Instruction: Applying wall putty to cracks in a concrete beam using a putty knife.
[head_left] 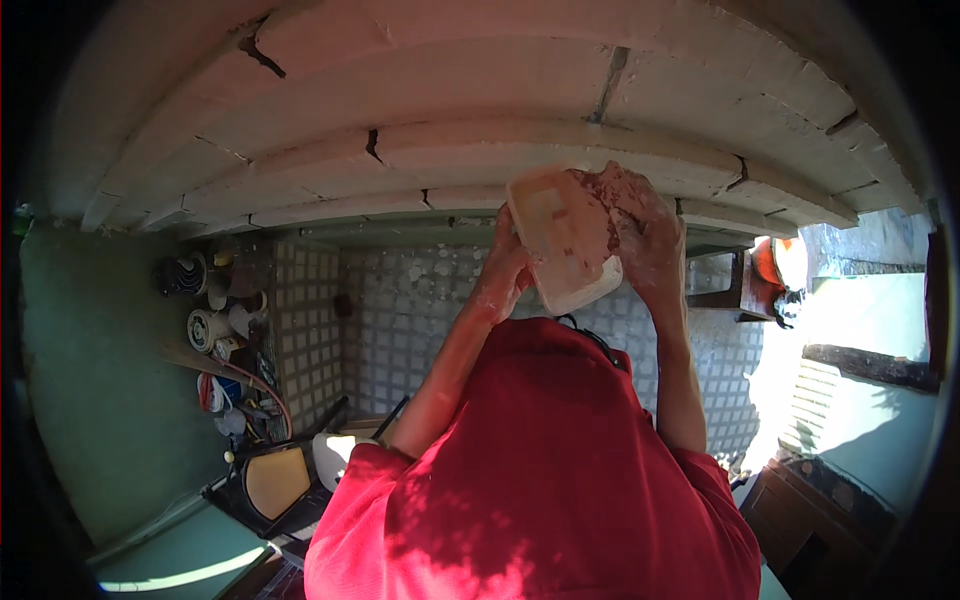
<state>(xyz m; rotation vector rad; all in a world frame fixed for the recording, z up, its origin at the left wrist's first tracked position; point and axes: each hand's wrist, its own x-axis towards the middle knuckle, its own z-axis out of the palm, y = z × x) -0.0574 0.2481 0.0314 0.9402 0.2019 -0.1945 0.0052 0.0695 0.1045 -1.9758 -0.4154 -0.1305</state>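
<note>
A shallow, pale plastic tub (565, 245) is held up in front of me, tilted, with whitish and pinkish residue inside. Along its left side, my left hand (503, 272) grips the wall, its fingers partly hidden behind it. My right hand (645, 225) is closed at the upper right rim, its bent fingers overlapping the tub. Pale, chalky smears cover both hands. Whether a small tool also sits in the right fingers is hidden.
Overhead and ahead run pale boards (480, 150) with dark gaps and cracks. Below lies a tiled floor (400, 300) with white splatters. Buckets and cans (208, 328) crowd the left side, near a chair with a tan seat (277, 482). An orange-and-white container (780, 262) stands at right.
</note>
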